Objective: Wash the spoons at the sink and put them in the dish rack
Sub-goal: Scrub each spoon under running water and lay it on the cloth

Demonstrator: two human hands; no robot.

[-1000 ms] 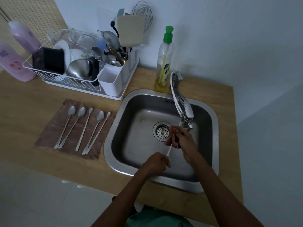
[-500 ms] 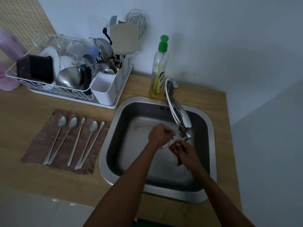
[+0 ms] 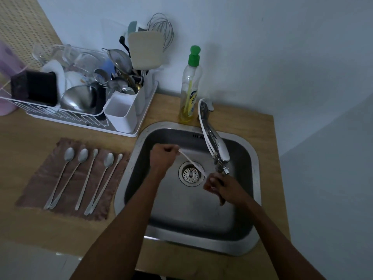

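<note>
Over the steel sink (image 3: 250, 235) both hands hold one long-handled spoon (image 3: 191, 161). My left hand (image 3: 163, 156) is closed on the handle's end, above the drain. My right hand (image 3: 222, 185) wraps the bowl end just under the tap's spout (image 3: 221, 158), so the bowl is hidden. Several more long spoons (image 3: 84, 176) lie side by side on a brown cloth (image 3: 36, 188) left of the sink. The white dish rack (image 3: 84, 118) stands at the back left, full of dishes, with a white cutlery holder (image 3: 121, 116) at its near right corner.
A dish soap bottle (image 3: 190, 85) with a green cap stands behind the sink beside the tap. Pink bottles sit at the far left edge. A bowl, strainer, whisk and cups crowd the rack. The wooden counter ends just right of the sink.
My left hand slid from the near side of the sink up and left to the handle's far end, so the spoon now slants across the drain. My right hand stayed under the spout.
</note>
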